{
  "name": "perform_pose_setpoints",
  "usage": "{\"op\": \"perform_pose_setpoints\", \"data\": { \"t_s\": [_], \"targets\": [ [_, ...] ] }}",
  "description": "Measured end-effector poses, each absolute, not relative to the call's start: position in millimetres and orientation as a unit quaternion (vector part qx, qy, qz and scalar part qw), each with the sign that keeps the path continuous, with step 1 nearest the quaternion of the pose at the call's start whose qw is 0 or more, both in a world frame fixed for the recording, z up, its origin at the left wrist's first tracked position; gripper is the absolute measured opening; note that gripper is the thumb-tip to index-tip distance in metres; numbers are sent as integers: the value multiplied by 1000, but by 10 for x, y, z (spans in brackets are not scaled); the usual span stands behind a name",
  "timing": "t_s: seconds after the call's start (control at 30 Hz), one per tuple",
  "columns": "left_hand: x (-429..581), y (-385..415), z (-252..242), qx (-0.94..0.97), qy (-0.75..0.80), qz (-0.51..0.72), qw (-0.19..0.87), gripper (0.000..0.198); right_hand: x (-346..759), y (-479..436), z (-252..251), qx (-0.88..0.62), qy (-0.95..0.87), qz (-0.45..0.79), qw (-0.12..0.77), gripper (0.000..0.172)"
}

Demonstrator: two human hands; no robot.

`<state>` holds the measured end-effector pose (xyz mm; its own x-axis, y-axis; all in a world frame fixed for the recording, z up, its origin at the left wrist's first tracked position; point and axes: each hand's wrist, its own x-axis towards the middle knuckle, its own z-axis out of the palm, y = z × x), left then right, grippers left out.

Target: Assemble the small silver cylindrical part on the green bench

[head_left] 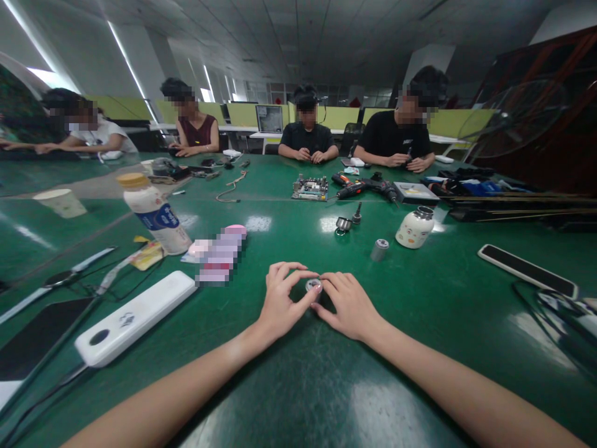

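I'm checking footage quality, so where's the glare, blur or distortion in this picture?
Head view: pale glare patches on the green table; head view, right side: the fan looks stretched and soft; head view, left of the left hand: pixelation hides a purple item.

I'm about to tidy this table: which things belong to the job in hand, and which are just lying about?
Likely in the job:
small round part, between the left hand and right hand
perhaps the similar grey cylinder beyond them

Apparently just lying about:
orange-capped bottle
paper cup
white corded bar
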<state>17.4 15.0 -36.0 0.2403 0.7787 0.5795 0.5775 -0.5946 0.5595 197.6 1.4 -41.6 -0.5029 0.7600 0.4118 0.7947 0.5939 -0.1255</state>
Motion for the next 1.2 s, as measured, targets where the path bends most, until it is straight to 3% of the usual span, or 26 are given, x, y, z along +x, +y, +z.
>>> {"op": "perform_pose_setpoints", "data": {
  "t_s": [0.2,0.33,0.5,0.67,0.97,1.2],
  "targets": [
    [172,173,-344,764,436,459,123,13,1977,21,-425,-446,-865,-30,227,31],
    [112,257,-327,712,514,472,73,17,1977,27,-439,-444,-864,-22,239,30],
    [27,381,-384,666,658,347,52,16,1993,46,-483,-437,-860,0,263,31],
    [21,414,-431,675,679,283,55,15,2015,75,-521,-446,-855,62,258,38],
    [96,300,-377,716,506,480,40,13,2017,83,-539,-448,-854,77,254,42],
    [156,194,-370,760,444,470,71,12,2022,89,-552,-445,-854,70,261,43]
  ]
}}
